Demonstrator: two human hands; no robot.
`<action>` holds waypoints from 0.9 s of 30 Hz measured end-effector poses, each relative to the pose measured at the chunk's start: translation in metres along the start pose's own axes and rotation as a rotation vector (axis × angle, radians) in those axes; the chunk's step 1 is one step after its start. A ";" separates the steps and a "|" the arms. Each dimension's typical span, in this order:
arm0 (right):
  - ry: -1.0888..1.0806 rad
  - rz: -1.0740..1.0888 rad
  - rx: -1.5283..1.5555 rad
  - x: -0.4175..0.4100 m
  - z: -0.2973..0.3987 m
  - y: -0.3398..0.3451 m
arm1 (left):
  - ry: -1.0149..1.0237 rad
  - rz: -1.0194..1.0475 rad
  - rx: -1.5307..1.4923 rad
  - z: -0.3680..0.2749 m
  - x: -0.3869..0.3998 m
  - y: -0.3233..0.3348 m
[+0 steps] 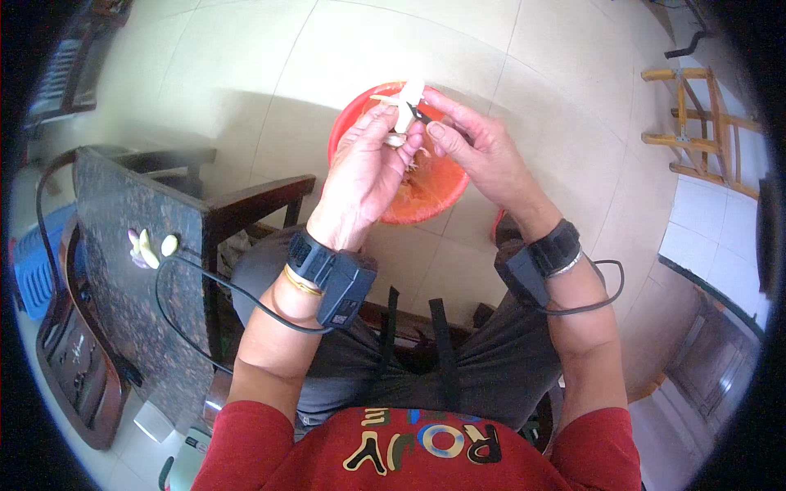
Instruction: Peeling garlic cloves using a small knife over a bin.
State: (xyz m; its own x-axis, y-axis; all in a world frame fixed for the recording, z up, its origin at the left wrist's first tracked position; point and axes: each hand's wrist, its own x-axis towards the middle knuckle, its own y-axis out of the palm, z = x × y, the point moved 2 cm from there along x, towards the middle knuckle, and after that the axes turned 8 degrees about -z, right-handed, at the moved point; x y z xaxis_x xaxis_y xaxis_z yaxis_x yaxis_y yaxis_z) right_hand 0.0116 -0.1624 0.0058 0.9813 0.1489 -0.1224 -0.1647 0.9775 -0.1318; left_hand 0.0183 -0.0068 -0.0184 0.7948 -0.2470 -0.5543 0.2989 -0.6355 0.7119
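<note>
Over a red plastic basin (424, 212) on the floor, my left hand (371, 144) grips a pale piece of what looks like garlic (405, 113), with a whitish bit under its fingers. My right hand (470, 138) holds a small dark tool (419, 114), possibly a knife, against the pale piece. Its exact shape is hidden by the fingers and glare. Some peel-like scraps (410, 166) show inside the basin. Several pale, clove-like pieces (146, 250), some purplish, lie on the dark stone tabletop (135, 196) to my left.
Dark wooden chairs (264, 195) stand around the table at left, one with a blue plastic item (43, 264) beside it. A wooden rack or stool (700, 144) is at the far right. Cables run from the devices on both wrists.
</note>
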 end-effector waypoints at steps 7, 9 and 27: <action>-0.053 -0.102 0.124 0.002 -0.007 0.004 | 0.012 0.010 0.040 0.001 -0.002 0.003; -0.061 -0.092 0.122 0.002 -0.006 0.003 | 0.016 0.011 0.043 0.000 -0.001 0.004; 0.126 -0.083 0.205 0.002 0.002 -0.005 | 0.024 -0.093 0.125 -0.003 -0.005 0.005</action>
State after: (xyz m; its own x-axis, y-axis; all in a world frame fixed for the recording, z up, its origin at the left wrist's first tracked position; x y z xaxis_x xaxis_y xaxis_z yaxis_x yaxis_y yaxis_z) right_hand 0.0149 -0.1662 0.0084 0.9683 0.0596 -0.2425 -0.0479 0.9974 0.0541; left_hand 0.0172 -0.0064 -0.0109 0.7796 -0.1661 -0.6038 0.3050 -0.7414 0.5977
